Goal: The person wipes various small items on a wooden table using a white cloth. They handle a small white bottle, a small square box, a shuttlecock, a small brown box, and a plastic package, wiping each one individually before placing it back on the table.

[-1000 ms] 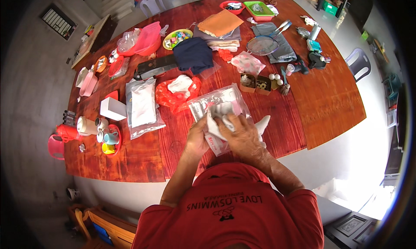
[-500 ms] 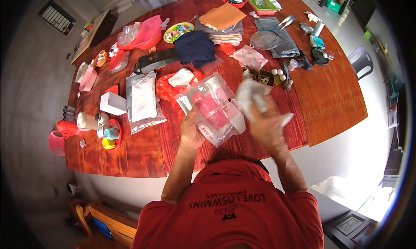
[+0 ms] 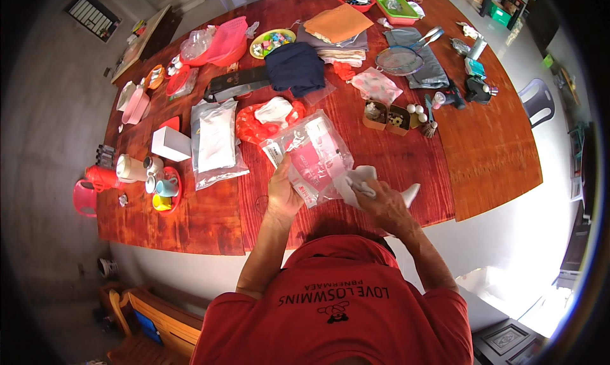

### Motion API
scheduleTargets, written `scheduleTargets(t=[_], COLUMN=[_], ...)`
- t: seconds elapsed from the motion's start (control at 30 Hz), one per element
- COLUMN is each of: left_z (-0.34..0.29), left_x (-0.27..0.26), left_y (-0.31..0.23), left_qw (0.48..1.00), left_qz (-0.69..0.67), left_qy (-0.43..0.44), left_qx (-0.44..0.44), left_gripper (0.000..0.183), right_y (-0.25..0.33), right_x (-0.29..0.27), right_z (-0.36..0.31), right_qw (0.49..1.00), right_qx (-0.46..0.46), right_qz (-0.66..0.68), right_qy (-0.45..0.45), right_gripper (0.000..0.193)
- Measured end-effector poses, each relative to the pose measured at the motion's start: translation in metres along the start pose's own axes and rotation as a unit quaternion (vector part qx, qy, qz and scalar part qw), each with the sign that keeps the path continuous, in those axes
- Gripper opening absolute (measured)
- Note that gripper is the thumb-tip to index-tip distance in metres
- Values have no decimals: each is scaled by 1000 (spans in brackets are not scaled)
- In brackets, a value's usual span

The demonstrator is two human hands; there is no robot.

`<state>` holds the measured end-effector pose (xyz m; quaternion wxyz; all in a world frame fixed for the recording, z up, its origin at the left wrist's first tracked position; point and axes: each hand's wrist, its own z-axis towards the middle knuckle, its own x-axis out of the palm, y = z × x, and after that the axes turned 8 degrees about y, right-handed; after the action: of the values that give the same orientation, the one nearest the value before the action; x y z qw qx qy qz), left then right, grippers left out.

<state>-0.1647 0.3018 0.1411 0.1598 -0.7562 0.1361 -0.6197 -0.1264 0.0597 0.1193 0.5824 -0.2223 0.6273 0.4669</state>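
My left hand (image 3: pixel 284 190) is closed on the lower left edge of a clear plastic bag (image 3: pixel 309 160) with pink and white print, held over the near middle of the table. A bunched white cloth, which looks like a sock (image 3: pixel 351 185), is gripped in my right hand (image 3: pixel 385 206). One narrow end of it sticks out to the right of my fingers, and its left part meets the bag's lower right edge. Beyond the bag lies a red plastic bag (image 3: pixel 248 124) with white cloth on it. To its left lies a clear packet (image 3: pixel 215 136) of folded white cloth.
Cups on a red tray (image 3: pixel 178 190) and a white box (image 3: pixel 170 144) stand at left. Brown boxes (image 3: pixel 375 115), white balls and a brush (image 3: pixel 430 127) sit beyond my right hand. Folded cloths (image 3: pixel 337 25), a racket (image 3: pixel 399 60) and baskets (image 3: pixel 227 41) fill the far side.
My right hand has come down and to the left with the white sock, bringing it against the bag. The left hand still holds the bag, slightly shifted.
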Motion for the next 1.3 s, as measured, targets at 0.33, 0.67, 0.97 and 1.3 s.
scheduleTargets(t=[0.33,0.67,0.97,1.3], left_z=[1,-8,4,19], left_x=[13,18,20,-11], left_y=[37,45,49,32], left_qw=[980,980,981,986], left_qz=[187,168,105,62], left_qy=[-46,-43,-84,-135], left_qx=[-39,-97,-139,-77], left_gripper=[37,34,37,43], right_y=[41,25,12,31], right_x=[-50,-41,-29,18], right_z=[63,76,50,14], right_qw=[975,978,978,989], right_qx=[5,137,147,85], right_qz=[-32,-37,-54,118], right_qy=[-222,-153,-139,22], right_gripper=[35,49,43,23])
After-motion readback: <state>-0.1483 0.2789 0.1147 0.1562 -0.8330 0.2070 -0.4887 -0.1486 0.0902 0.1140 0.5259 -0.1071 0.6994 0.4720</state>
